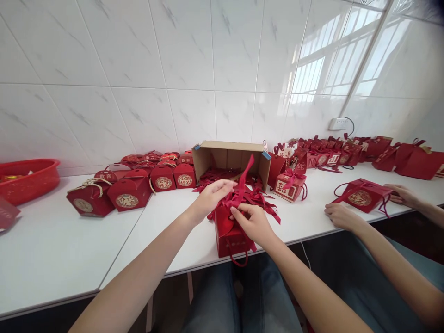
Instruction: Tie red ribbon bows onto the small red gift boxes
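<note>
A red gift box (229,235) with a cord handle stands at the table's front edge, directly before me. Dark pink ribbon (243,182) is gathered on its top, one tail sticking upward. My right hand (252,221) is closed at the box top, thumb and fingers pinching the ribbon. Stretched out at the ribbon's left side are the fingers of my left hand (215,193); whether their tips touch it I cannot tell. Just behind, an open cardboard box (229,147) lies on its side, with loose ribbons (258,198) spilling from it.
Several red boxes (130,196) stand to the left, beyond them a red plastic basin (41,182). Rows of finished-looking boxes (319,157) line the right wall side. At right, another person's hands (342,216) flank a ribboned red box (364,195). A tiled wall closes the back.
</note>
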A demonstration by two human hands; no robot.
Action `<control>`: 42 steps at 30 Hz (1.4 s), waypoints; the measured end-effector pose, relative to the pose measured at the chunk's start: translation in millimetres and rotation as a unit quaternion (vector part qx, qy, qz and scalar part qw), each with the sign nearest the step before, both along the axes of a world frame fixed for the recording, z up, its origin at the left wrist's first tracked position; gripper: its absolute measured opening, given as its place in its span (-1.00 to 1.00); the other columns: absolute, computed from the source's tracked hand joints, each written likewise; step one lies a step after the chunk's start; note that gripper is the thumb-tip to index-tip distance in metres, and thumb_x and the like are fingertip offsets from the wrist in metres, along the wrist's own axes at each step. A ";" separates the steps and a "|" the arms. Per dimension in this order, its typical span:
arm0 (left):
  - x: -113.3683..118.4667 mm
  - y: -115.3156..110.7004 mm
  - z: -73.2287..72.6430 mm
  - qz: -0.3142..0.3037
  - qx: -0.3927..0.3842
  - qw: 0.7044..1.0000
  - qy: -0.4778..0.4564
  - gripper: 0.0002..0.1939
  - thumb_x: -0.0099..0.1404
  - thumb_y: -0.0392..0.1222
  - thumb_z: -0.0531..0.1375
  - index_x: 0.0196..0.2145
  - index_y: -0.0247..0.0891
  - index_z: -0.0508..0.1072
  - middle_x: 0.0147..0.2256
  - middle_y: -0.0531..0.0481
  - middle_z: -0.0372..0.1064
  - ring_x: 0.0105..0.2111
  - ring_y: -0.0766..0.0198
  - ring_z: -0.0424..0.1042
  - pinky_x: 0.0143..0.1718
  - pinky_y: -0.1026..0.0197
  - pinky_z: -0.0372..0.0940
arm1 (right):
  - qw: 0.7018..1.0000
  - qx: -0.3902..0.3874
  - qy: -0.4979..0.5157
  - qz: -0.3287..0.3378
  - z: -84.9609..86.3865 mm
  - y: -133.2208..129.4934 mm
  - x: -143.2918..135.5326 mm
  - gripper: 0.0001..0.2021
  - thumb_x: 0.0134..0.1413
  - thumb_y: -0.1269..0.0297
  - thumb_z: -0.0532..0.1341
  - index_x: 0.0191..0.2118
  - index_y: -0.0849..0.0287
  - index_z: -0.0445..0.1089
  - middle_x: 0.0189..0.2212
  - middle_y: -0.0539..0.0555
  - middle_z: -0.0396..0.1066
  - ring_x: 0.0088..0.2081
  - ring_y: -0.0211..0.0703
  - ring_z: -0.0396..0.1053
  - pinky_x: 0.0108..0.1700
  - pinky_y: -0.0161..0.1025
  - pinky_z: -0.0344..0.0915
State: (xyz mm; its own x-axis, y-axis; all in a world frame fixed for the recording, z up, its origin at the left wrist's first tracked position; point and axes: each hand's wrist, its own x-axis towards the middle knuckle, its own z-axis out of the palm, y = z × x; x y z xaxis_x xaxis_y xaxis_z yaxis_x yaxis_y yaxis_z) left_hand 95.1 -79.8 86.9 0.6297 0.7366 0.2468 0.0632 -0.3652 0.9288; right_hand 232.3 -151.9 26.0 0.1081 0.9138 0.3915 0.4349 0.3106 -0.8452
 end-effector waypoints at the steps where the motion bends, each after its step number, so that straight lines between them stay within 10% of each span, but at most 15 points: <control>1: -3.6 0.6 -3.7 0.009 0.017 0.999 0.026 -0.58 0.19 0.13 0.17 -0.17 -0.24 0.50 -0.24 -0.08 0.47 -0.16 0.15 0.39 -0.11 0.16 0.26 | 1.000 -0.004 0.008 0.008 -0.3 0.2 0.8 -0.67 0.16 0.12 0.10 -0.52 0.17 0.42 -0.48 0.07 0.52 -0.43 -0.13 0.41 -0.36 -0.25 0.25; 23: -10.6 -13.6 -42.8 0.071 0.056 0.995 0.037 -0.71 0.08 0.01 0.28 -0.39 -0.28 0.44 -0.36 -0.05 0.49 -0.32 0.19 0.44 -0.25 0.19 0.31 | 0.990 0.008 0.134 -0.046 -9.4 1.4 -1.4 -0.74 0.04 0.19 0.19 -0.23 0.06 0.07 -0.61 -0.15 0.35 -0.65 -0.30 0.13 -0.53 -0.33 0.06; 42: -13.2 -8.6 -54.9 0.107 0.093 0.990 0.009 -0.86 0.12 -0.15 0.26 -0.41 -0.28 0.49 -0.36 -0.03 0.51 -0.29 0.19 0.46 -0.19 0.20 0.33 | 0.995 0.056 -0.034 -0.079 -2.6 -5.0 3.4 -0.87 0.01 0.33 0.27 -0.28 0.09 0.55 -0.32 0.10 0.42 -0.27 -0.11 0.40 -0.17 -0.18 0.33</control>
State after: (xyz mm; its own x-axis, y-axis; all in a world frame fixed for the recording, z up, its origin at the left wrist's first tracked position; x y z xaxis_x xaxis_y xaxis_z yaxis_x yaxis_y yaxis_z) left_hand 81.9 -88.4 32.0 0.4696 0.7967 0.3804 0.1729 -0.5055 0.8453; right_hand 235.7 -156.9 23.4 0.2160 0.8381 0.5009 0.5410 0.3243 -0.7760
